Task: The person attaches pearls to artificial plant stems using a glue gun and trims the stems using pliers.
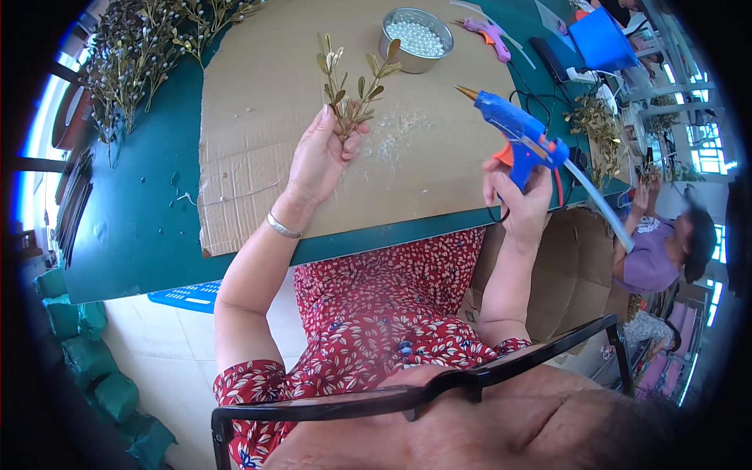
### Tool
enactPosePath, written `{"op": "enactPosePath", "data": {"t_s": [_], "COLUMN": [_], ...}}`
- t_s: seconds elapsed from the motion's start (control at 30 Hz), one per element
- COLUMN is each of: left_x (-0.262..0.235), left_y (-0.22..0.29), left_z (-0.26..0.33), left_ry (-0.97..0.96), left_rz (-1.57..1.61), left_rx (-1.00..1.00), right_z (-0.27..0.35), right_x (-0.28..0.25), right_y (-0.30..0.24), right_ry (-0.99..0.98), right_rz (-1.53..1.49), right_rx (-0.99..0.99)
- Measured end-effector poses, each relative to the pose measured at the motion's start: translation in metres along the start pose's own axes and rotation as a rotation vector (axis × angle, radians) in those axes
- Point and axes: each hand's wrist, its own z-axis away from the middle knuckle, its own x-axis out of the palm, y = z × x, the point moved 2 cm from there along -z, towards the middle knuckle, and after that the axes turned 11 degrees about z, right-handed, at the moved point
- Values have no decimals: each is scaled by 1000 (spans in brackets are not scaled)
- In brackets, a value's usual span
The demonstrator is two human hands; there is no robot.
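Left of the round silver bead tin (pixel 415 66), left hand (pixel 315 160) pinches golden leafy sprig (pixel 341 95); right hand (pixel 523 196) grips blue glue gun (pixel 513 121): likely pre-gluing, calling for careful aim.

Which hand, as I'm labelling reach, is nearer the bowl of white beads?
Left. The left hand, holding a sprig, is below-left of the bowl in the picture; the right hand, holding the blue glue gun, is farther off, below-right.

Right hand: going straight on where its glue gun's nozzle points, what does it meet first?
Likely the bowl of white beads: the glue gun in the right hand aims its nozzle toward the bowl's near side. Height is unclear, so it might pass over.
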Motion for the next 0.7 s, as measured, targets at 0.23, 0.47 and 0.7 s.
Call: {"op": "enactPosePath", "data": {"t_s": [0.23,0.47,0.7], "left_x": [-4,-10,-13], "left_y": [-44,-58,-56], "left_z": [-17,-23,-26], "left_ry": [-45,-23,-15], "left_rz": [-36,-73,-85], "left_rx": [-82,-82,-128], "right_z": [25,33,27], "right_x": [-19,-6,0], "right_y": [47,73,82], "right_ry": [-174,-129,-159], "right_rz": [-246,-71,-141], "right_rx": [207,225,295]}}
